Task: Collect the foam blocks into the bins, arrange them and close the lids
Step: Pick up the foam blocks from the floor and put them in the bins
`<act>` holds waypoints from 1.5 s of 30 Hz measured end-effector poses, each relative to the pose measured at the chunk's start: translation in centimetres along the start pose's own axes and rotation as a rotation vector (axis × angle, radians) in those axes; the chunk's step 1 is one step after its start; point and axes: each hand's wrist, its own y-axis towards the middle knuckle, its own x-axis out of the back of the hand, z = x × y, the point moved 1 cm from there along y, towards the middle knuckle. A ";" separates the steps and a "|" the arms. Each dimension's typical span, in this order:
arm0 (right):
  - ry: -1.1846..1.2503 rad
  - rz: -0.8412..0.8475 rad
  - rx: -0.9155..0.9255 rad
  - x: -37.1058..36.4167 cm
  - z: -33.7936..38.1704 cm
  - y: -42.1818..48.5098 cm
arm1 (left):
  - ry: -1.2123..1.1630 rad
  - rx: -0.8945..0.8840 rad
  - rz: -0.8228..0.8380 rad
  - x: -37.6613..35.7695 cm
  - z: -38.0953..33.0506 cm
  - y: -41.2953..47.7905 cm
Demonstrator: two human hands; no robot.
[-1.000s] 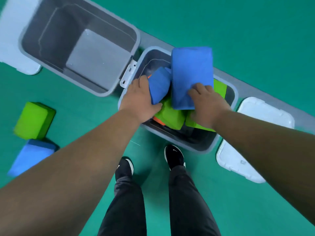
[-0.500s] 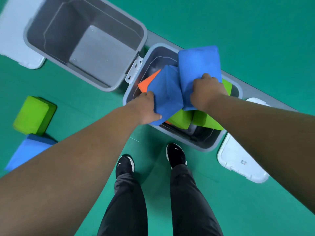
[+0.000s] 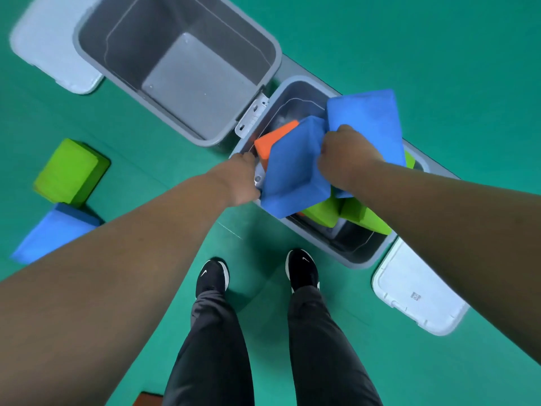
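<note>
Step in hand: we judged this to be the arranging step, with two blue blocks being worked into the small bin [image 3: 360, 260], which already carried an orange block [image 3: 275, 140] and two green blocks [image 3: 322, 212]
Left hand [image 3: 243, 178]: it held the near blue block [image 3: 295, 168] by its left edge; the fingers ran under the foam, so we saw only the knuckles and inferred a clamped grip
Right hand [image 3: 347, 159]: the fingers were curled tight and clamped on the near edge of the far blue block [image 3: 366, 121]
Near blue block: tilted on a corner, overhanging the bin's near-left rim and touching the orange block
Far blue block: tilted over the bin's far side, above the green blocks and just beside the near one
Next move: we judged that each block needed turning flat and pressing down beside the others, below the rim, so that the lid could seat
Still to do: a loose green block [image 3: 68, 171] and a loose blue block [image 3: 55, 230] lay together on the floor at the left, the large bin [image 3: 131, 39] stood open, and both lids [image 3: 418, 291] lay off
</note>
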 end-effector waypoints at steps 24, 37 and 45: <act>-0.491 0.180 0.855 -9.8 38.9 -10.3 | -0.586 0.601 -0.189 -15.4 26.0 -25.7; -0.815 0.328 1.164 -29.3 56.6 -31.1 | -0.947 0.873 -0.157 -39.9 36.7 -46.3; -0.893 0.369 1.336 -38.8 66.8 -43.4 | -1.007 1.028 -0.112 -51.5 41.6 -58.4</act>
